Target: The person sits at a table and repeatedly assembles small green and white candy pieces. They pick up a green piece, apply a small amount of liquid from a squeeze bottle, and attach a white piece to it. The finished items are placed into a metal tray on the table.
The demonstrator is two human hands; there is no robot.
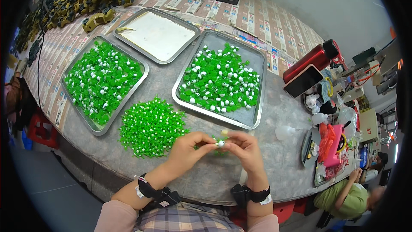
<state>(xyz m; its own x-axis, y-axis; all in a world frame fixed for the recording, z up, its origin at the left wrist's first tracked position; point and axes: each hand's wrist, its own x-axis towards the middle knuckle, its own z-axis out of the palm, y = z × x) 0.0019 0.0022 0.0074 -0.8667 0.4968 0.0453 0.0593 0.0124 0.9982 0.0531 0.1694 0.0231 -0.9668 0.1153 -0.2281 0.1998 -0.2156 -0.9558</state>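
My left hand (189, 147) and my right hand (246, 151) meet in front of me above the table, both closed in a pinch. Between their fingertips is a small white ball-shaped piece (220, 143) with dark spots and a bit of green beside it. A pale yellow cover (225, 132) sits on a fingertip of my right hand. Just left of my left hand lies a loose pile of small green pieces with pale tips (151, 128). Beyond my hands, a metal tray (254, 126) holds green parts and white spotted balls.
Another metal tray (145, 78) of green and white parts stands at left, behind it a tray with a white sheet (159, 34). Yellow toy vehicles (98, 19) crowd the far left. At right are a phone (304, 80), a red flask (307, 62) and a pink holder (332, 146); a person (343, 199) sits beyond.
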